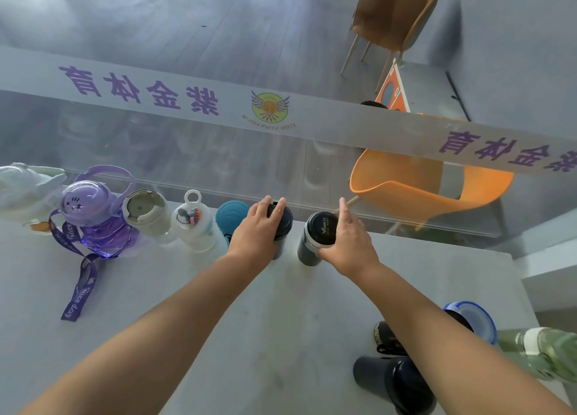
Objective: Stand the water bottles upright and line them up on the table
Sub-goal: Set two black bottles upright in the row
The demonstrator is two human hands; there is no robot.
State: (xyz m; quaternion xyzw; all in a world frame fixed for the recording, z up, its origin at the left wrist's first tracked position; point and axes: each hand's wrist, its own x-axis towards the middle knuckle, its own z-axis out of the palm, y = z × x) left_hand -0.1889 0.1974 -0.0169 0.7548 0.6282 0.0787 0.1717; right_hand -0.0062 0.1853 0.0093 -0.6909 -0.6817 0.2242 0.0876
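Observation:
A row of upright bottles stands along the table's far edge: a purple bottle [96, 219] with a strap, a cream one [146, 213], a clear one [195, 224], a teal one [231, 216]. My left hand [257, 230] grips a dark navy bottle [282, 219] to the right of the teal one. My right hand [349, 242] holds a dark bottle with a black lid [315, 236] from its right side, fingers partly spread. Both dark bottles stand upright, a small gap between them.
At the near right of the white table [187, 305] lie more bottles: a dark one [393, 380], a blue-lidded one [474, 319], a pale green one [543, 352]. A glass wall with a lettered band runs behind the row. Orange chairs [431, 180] stand beyond it.

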